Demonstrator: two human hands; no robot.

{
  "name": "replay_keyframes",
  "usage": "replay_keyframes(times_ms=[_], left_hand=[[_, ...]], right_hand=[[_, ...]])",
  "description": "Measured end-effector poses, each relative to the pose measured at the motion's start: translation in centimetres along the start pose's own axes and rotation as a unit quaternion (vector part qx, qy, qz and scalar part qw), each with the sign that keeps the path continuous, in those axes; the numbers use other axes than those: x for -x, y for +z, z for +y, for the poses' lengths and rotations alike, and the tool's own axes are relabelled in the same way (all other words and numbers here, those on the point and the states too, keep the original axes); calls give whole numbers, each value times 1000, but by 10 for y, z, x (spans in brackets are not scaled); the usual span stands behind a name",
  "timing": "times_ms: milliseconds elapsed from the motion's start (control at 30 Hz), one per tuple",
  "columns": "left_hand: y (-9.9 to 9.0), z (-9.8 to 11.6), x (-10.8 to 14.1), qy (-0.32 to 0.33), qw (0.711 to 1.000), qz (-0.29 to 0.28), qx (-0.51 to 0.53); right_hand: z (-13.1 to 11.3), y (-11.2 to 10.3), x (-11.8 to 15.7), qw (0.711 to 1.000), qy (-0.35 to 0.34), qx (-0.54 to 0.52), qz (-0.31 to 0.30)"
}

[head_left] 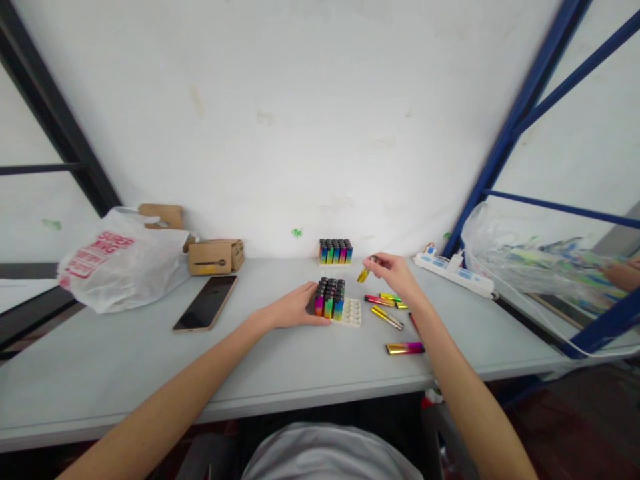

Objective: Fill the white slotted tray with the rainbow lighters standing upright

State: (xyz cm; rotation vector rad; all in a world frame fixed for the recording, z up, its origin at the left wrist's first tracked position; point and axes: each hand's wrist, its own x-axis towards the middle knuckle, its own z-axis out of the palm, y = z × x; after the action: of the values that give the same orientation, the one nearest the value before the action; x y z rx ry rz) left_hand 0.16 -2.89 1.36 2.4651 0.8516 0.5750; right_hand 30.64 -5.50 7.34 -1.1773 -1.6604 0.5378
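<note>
My left hand (295, 308) curls round the left side of a white tray (353, 313) in which several shiny coloured lighters (329, 303) stand upright. The tray's right part shows bare round slots. Above and right of it, my right hand (393, 272) pinches a gold lighter (363, 274), held tilted in the air. Under the right hand and forearm lie loose lighters, among them a yellow one (387, 318), a red one (379, 301) and a gold-and-purple one (405, 349). The forearm partly covers some of them.
A second tray full of lighters (335, 253) stands by the wall. On the left are a phone (206, 303), a cardboard box (216, 257) and a white plastic bag (123, 260). A power strip (455, 275) and blue shelf posts (505, 147) are on the right.
</note>
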Motion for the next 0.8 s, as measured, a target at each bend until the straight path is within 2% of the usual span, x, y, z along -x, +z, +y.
replay_keyframes(times_ms=[133, 267, 400, 533, 633, 800], left_hand=[[-1, 3, 0, -10, 1000, -6, 0], [-2, 3, 0, -4, 1000, -11, -3], [-2, 4, 0, -5, 1000, -9, -3], [-2, 3, 0, -4, 1000, -3, 0], [-1, 2, 0, -1, 1000, -1, -1], [-1, 2, 0, -5, 1000, -6, -5]], right_hand=[[-1, 23, 5, 990, 51, -133, -10], [-5, 28, 12, 965, 97, -232, -73], [-10, 31, 11, 966, 125, -215, -76], [-9, 37, 8, 970, 163, -180, -33], [-7, 40, 8, 977, 159, -140, 2], [-3, 40, 10, 987, 141, -74, -19]])
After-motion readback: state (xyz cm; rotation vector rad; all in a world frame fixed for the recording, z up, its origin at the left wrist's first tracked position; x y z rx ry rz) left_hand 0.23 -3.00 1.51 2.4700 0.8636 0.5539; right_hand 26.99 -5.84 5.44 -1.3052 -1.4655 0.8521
